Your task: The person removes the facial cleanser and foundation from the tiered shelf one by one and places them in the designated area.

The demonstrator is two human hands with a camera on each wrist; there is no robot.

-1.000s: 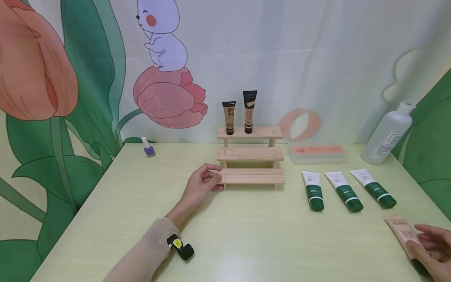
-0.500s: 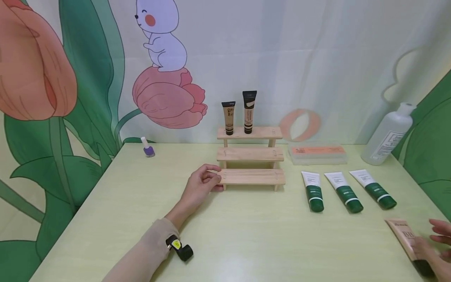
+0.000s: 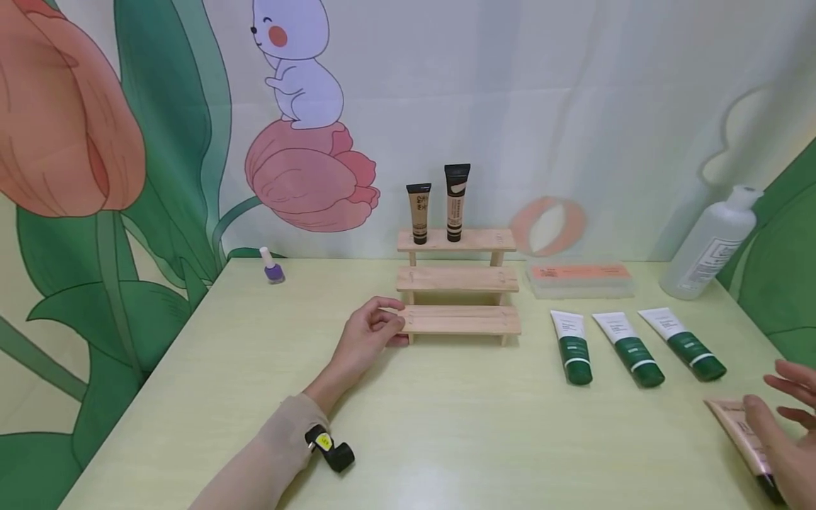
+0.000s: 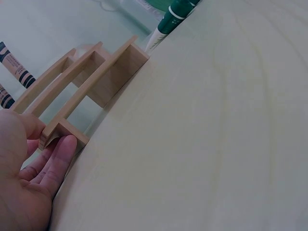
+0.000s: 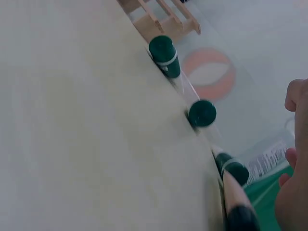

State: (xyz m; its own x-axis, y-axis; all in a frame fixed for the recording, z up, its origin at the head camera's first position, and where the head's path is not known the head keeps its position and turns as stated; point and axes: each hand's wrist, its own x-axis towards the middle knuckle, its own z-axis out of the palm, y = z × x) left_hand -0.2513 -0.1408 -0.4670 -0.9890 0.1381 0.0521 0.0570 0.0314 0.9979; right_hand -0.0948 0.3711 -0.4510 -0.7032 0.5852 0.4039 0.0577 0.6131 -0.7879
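My left hand (image 3: pixel 365 333) grips the left end of the lowest step of a three-tier wooden display stand (image 3: pixel 462 319); the left wrist view shows its fingers (image 4: pixel 60 159) under the stand's corner. Two small black-capped cosmetic tubes, a shorter one (image 3: pixel 418 212) and a taller one (image 3: pixel 455 205), stand upright on the top tier. At the right edge, my right hand (image 3: pixel 787 439) hovers with fingers spread over a peach BB cream tube (image 3: pixel 735 428) lying on the table. In the right wrist view that tube (image 5: pixel 235 192) sits apart from the hand.
Three green-and-white tubes (image 3: pixel 634 354) lie in a row right of the stand. Behind them are a flat clear box (image 3: pixel 580 283) with an orange label and a white bottle (image 3: pixel 710 244). Purple nail polish (image 3: pixel 273 270) stands at the back left. A printed curtain hangs behind.
My right hand has let go of the BB cream tube, its fingers spreading and moving up a little. The tube stays on the table. My left hand keeps its hold on the stand.
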